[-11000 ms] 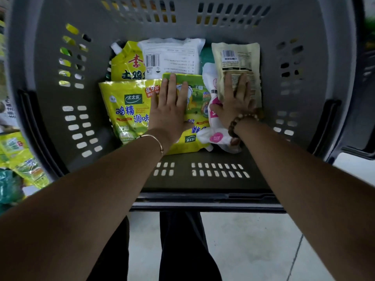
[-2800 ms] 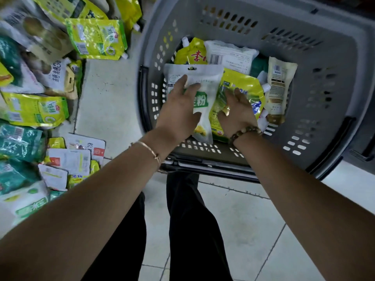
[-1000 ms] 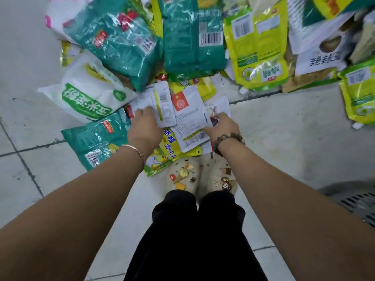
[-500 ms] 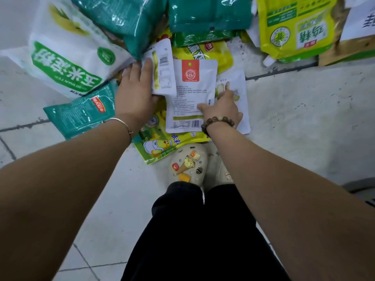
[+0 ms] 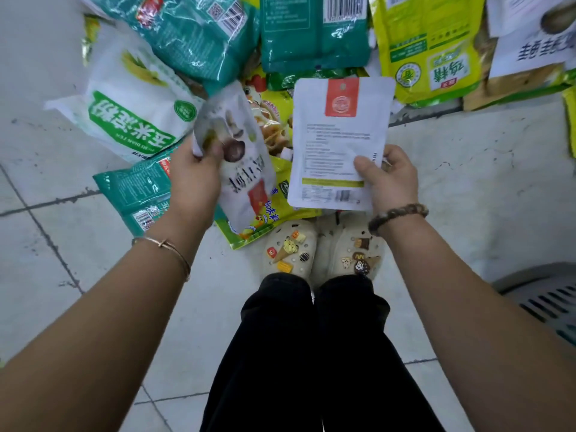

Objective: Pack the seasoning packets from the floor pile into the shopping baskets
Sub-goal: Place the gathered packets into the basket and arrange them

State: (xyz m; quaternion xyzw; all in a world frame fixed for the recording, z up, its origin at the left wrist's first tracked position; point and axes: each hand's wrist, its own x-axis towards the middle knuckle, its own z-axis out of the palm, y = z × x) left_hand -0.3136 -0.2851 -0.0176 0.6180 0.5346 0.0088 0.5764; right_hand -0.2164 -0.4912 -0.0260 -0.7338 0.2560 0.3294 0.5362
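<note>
Whereas half a second ago both packets lay flat on the pile under the person's palms, each is now lifted clear of it. At the left, the white cornstarch bag (image 5: 131, 116) and the teal packet (image 5: 134, 194) beside it remain on the floor (image 5: 46, 244). The left hand (image 5: 193, 179) has its grip clenched on the mushroom-print packet (image 5: 240, 169), pinched at one edge with the thumb on top. That packet hangs tilted and is motion-blurred. To its right, the white packet with the red label (image 5: 339, 135) is held nearly flat, printed back up. The grip of the right hand (image 5: 392, 179) grasps its lower right corner, thumb across the face. Both packets hang above the yellow chicken-essence bag (image 5: 249, 232), which stays down. The grey shopping basket (image 5: 542, 294) shows only as a rim at the lower right edge, well apart from both hands. Judgement: pickup complete, the carry to the basket is outstanding, and much of the pile is still unpacked.
</note>
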